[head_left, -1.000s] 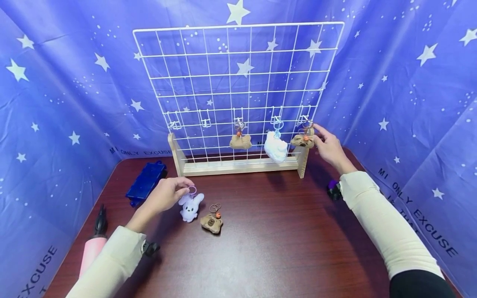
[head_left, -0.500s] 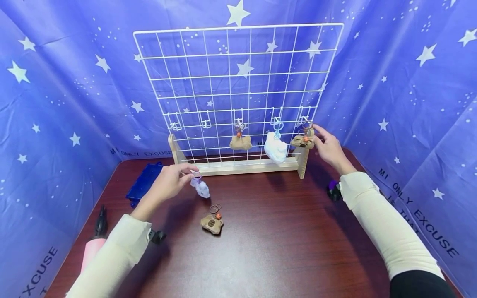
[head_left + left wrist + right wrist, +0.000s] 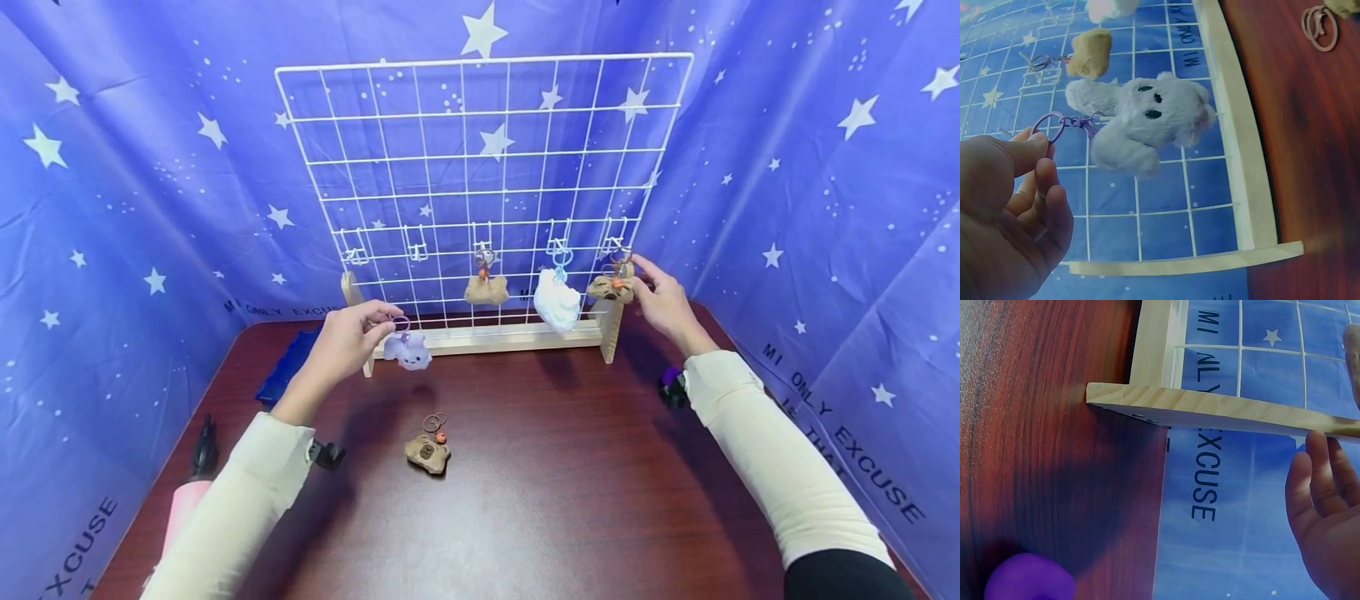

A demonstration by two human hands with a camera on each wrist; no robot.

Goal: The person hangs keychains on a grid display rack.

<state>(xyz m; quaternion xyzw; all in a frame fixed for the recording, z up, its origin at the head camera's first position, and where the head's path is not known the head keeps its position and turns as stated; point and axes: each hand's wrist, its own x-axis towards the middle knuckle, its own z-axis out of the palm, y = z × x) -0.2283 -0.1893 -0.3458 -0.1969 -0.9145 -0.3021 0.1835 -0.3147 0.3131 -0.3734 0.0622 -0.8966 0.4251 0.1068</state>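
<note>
My left hand pinches the purple ring of a lilac plush dog-like keychain between thumb and forefinger. The plush dangles in front of the lower left of a white wire grid rack, dark eyes and nose showing in the left wrist view. My right hand grips the rack's right wooden post with thumb and forefinger; those two lie outside the right wrist view. Close by that hand, a brown plush keychain hangs from the rightmost hook.
Another brown plush and a white plush hang from hooks. Two left hooks hold nothing. A brown keychain lies on the table. At left are a blue tray and a pink bottle-like object.
My left hand has lifted the lilac plush keychain off the table, up and slightly right toward the rack. The right hand has stayed on the post.
</note>
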